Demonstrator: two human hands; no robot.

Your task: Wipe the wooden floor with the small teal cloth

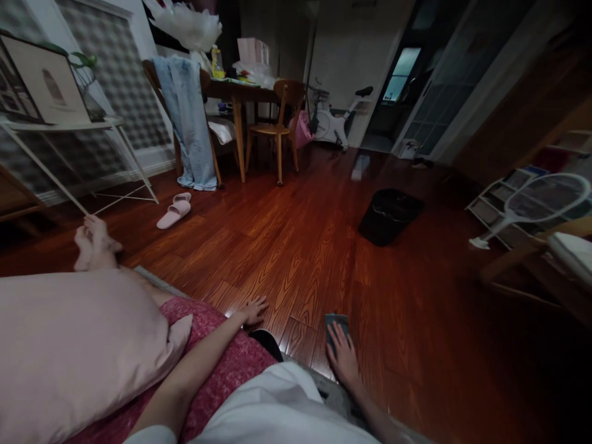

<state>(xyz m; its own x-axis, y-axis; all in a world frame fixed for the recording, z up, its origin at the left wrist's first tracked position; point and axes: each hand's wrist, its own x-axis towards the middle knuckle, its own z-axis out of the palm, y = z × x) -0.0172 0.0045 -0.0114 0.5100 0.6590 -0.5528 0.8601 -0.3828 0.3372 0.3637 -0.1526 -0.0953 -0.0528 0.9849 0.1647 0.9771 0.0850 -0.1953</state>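
My right hand (343, 354) is laid flat over a small dark blue-grey rectangular piece (330, 319), with the fingers stretched across it. This piece looks like a folded cloth, but its kind is hard to make out, and most of it is under the fingers. It appears low, against the wooden floor (305, 246). My left hand (253, 310) is open and holds nothing, its fingers spread just past the dark pink patterned fabric (217, 345) over my lap. A black rounded shape (267, 340) shows between my two arms.
A pink pillow (78, 345) lies at the left, bare feet (95, 240) beyond it. Pink slippers (174, 213) rest on the floor. A black bin (387, 219) stands ahead on the right. Farther off are a wooden chair (272, 128), an exercise bike (330, 123) and a white racket (546, 197).
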